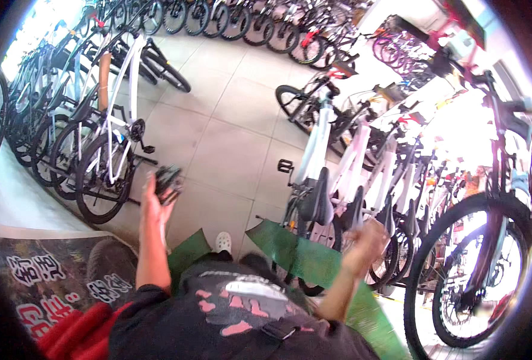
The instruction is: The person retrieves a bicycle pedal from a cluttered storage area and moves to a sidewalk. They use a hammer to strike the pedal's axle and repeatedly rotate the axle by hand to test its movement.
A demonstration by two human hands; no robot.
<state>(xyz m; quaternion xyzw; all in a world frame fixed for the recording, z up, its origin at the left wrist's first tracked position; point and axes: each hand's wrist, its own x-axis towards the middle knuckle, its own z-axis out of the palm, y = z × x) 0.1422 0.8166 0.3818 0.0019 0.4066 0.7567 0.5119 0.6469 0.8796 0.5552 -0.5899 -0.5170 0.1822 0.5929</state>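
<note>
My left hand (152, 203) is raised over the tiled floor with its fingers closed round a small black part (168, 182). The part has a greyish sheen, and its exact kind is unclear. To the right, my right hand (368, 245) is curled and slightly blurred; whatever it may hold is hidden. It appears in front of the row of parked bicycles, close in the picture to a black saddle (354, 210). The white bicycle (114, 129) is the nearest one to the left hand, and its pedal (148, 149) shows just above that hand.
Bicycles with wrapped frames (317, 138) stand in a row on the right, beside a large upright wheel (416, 294). More bicycles line the left and far sides. Green sheets (296, 252) lie around me near a white shoe (224, 242). A printed dark sheet (68, 258) is at lower left.
</note>
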